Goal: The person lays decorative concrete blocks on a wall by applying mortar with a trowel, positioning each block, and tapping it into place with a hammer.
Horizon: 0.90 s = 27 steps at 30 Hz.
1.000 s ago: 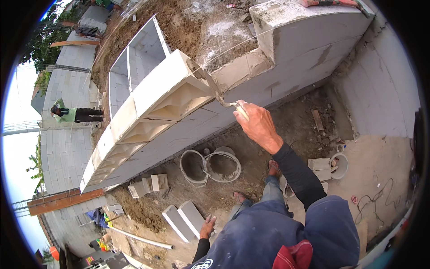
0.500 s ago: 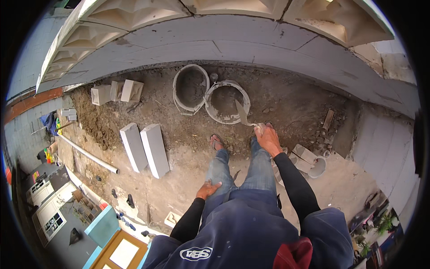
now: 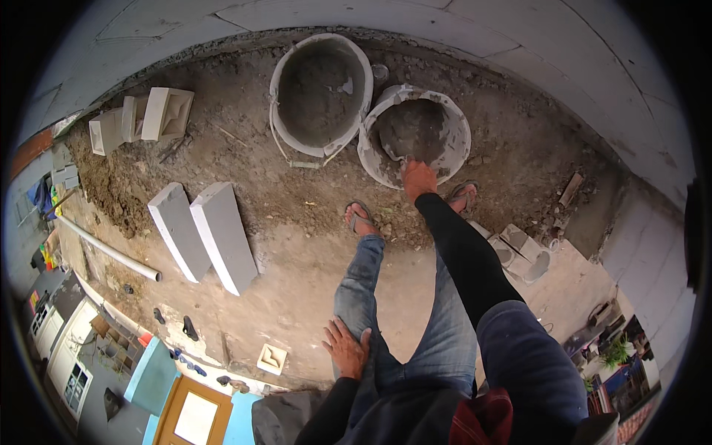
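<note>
My right hand point(image 3: 420, 180) is closed round the handle of a trowel point(image 3: 396, 154) and reaches over the near rim of the right bucket point(image 3: 457, 141). The trowel's blade is down in the bucket among grey mortar point(image 3: 420, 126) and is hard to tell from it. Mortar is smeared over the bucket's inner wall. Just left stands a second, larger bucket point(image 3: 277, 119) of grey wet mortar, its wire handle hanging down in front. My left hand point(image 3: 346, 348) rests on my left thigh, fingers spread, holding nothing.
Two long pale blocks point(image 3: 222, 237) lie to the left. Several hollow moulded blocks point(image 3: 167, 115) sit farther back, and more blocks point(image 3: 523, 248) lie right of my foot. A wall point(image 3: 475, 44) curves behind the buckets. A pipe point(image 3: 111, 248) lies at far left.
My right hand has carried the trowel from beside the bucket down into it. I lean farther forward, and the buckets look larger. The left hand's fingers are now spread on the thigh.
</note>
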Each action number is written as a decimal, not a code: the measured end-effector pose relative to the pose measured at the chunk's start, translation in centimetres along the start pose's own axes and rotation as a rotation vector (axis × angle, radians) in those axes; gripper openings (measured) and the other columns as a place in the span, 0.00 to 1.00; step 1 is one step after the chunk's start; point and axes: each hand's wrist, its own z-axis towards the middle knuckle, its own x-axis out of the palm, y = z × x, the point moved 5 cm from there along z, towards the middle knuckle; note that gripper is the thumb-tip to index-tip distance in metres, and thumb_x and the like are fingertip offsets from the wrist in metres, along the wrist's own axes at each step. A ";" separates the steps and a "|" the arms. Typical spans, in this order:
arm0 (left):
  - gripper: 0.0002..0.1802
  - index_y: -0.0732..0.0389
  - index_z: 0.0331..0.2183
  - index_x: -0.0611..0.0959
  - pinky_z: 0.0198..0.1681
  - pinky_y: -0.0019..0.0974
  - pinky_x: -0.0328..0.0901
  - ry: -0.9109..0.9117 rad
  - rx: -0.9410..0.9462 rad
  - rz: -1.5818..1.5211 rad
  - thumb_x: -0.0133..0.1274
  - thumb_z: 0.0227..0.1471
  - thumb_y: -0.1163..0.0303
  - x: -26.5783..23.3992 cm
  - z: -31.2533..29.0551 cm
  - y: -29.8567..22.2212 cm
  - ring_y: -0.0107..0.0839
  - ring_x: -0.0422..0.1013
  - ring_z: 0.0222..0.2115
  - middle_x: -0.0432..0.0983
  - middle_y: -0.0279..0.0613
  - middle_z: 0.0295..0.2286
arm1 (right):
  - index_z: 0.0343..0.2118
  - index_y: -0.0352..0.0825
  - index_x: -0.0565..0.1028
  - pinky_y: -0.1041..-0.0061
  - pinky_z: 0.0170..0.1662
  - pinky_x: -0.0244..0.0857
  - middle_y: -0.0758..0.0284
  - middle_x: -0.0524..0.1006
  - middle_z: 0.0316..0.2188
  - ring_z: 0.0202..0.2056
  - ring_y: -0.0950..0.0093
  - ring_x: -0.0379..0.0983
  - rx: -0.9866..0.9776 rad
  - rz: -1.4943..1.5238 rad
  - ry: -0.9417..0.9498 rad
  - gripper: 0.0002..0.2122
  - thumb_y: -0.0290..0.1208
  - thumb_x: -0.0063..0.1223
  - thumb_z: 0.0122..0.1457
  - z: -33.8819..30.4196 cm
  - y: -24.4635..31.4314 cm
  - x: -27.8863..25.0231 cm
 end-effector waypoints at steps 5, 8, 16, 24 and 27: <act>0.57 0.72 0.66 0.57 0.65 0.71 0.48 -0.017 0.026 0.035 0.46 0.58 0.31 -0.4 0.4 0.0 0.67 0.51 0.66 0.55 0.68 0.65 | 0.50 0.35 0.76 0.55 0.41 0.72 0.59 0.77 0.29 0.29 0.59 0.75 -0.036 0.377 0.237 0.21 0.51 0.49 0.69 2.3 -0.6 -1.6; 0.58 0.72 0.67 0.57 0.65 0.71 0.48 -0.024 0.048 0.025 0.47 0.57 0.30 -0.2 0.3 -0.2 0.66 0.51 0.66 0.55 0.67 0.65 | 0.53 0.35 0.75 0.63 0.31 0.71 0.65 0.74 0.26 0.22 0.69 0.71 0.216 1.103 0.620 0.24 0.53 0.50 0.68 1.2 -2.5 -4.3; 0.62 0.76 0.65 0.59 0.69 0.62 0.46 0.133 0.052 -0.272 0.53 0.52 0.30 0.0 1.2 -0.1 0.66 0.47 0.68 0.52 0.74 0.65 | 0.55 0.35 0.74 0.78 0.22 0.63 0.71 0.72 0.26 0.20 0.82 0.67 0.259 1.571 0.593 0.22 0.50 0.49 0.70 -14.9 -4.2 -20.8; 0.60 0.79 0.64 0.62 0.68 0.40 0.52 0.239 0.003 -0.276 0.54 0.53 0.31 -8.4 -0.4 -5.0 0.50 0.57 0.67 0.59 0.68 0.64 | 0.47 0.30 0.74 0.76 0.24 0.64 0.69 0.72 0.24 0.20 0.81 0.67 0.032 1.690 0.048 0.16 0.37 0.39 0.70 -27.2 -15.3 -46.6; 0.58 0.74 0.65 0.63 0.67 0.41 0.54 0.186 0.024 -0.182 0.52 0.54 0.31 -12.4 -2.0 -8.7 0.49 0.58 0.66 0.61 0.64 0.64 | 0.47 0.29 0.74 0.76 0.25 0.64 0.69 0.72 0.23 0.20 0.80 0.67 0.024 1.582 -0.289 0.16 0.35 0.37 0.69 -29.0 -21.1 -54.0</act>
